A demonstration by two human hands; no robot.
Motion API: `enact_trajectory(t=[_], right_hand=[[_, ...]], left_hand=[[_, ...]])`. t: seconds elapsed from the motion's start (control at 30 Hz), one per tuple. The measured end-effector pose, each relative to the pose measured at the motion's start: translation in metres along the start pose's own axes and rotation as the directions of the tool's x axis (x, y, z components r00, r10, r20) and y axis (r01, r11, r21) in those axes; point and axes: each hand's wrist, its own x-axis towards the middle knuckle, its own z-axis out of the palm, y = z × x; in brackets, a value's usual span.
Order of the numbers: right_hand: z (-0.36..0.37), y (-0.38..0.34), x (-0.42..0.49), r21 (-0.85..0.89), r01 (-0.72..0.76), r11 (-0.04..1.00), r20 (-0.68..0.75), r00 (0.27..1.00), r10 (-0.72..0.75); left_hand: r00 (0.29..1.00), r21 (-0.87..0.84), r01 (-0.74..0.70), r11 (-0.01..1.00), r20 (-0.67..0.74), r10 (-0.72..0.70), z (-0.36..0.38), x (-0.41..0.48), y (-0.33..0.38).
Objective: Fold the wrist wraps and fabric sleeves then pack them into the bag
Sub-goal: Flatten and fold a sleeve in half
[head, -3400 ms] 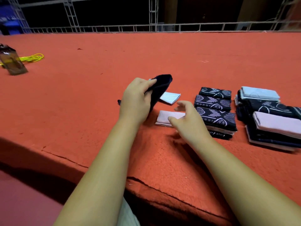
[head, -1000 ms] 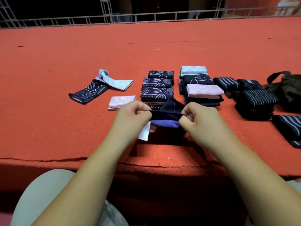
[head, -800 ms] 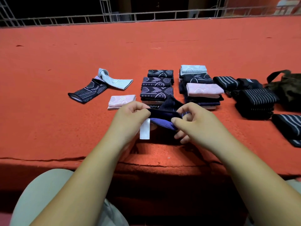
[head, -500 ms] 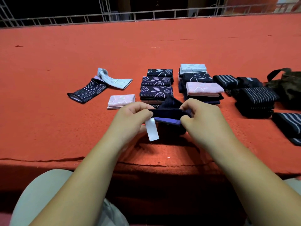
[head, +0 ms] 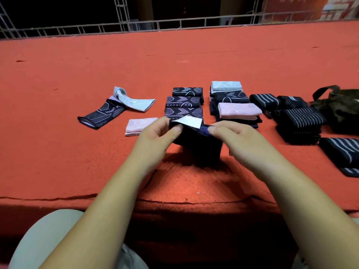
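Held a dark navy sleeve point(head: 196, 140) up off the red felt surface point(head: 174, 181), just on the near side of the patterned stack point(head: 184, 102). Pinched its upper edge at 2 corners: left hand point(head: 155, 133) with thumb and forefinger pressed together beside the white label point(head: 189, 121), right hand point(head: 239, 136) pinching likewise. Judged it mid-fold, with the rest hanging below.

For a clean fold, probably best to keep both pinches level, turn the label inward, match edge to edge, then lay flat and press the crease before stacking.

Noted 1 folded pink sleeve point(head: 138, 126) just left of the patterned stack. Farther left, noted 2 unfolded ones touching at 1 end, a dark patterned sleeve point(head: 101, 115) and a pale blue sleeve point(head: 136, 101). Right of the stack, noted a 2nd pile point(head: 239, 110) topped in pink, then striped wrist wraps point(head: 301, 119), then the olive bag point(head: 342, 107), farthest right, apparently not yet packed.
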Motion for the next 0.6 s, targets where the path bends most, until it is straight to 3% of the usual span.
enact_trajectory(t=[0.1,0.23,0.37,0.43,0.47,0.6], right_hand=[[0.002,0.008,-0.003,0.065,0.047,0.997,0.117,0.992,-0.054],[0.006,0.021,0.004,0.239,-0.010,0.971,0.078,0.997,-0.009],[0.008,0.009,0.009,0.570,-0.096,0.816,0.136,0.990,0.022],[0.009,0.005,0.011,0.695,-0.102,0.712,0.119,0.993,0.026],[0.010,0.005,0.013,0.701,-0.090,0.707,0.094,0.995,0.033],[0.019,0.031,0.021,0.554,-0.047,0.831,0.013,0.999,0.048]], left_hand=[[0.999,-0.059,0.020,0.998,-0.045,-0.023,0.005,0.006,0.006],[0.983,-0.236,0.128,0.963,-0.096,-0.154,0.009,0.008,0.014],[0.973,-0.532,0.212,0.820,0.035,-0.229,0.001,0.010,0.037],[0.976,-0.486,0.215,0.847,0.070,-0.207,-0.007,0.011,0.041],[0.971,-0.435,0.239,0.868,0.107,-0.214,-0.010,0.010,0.040],[0.902,-0.266,0.395,0.879,0.294,-0.316,-0.012,0.004,0.016]])
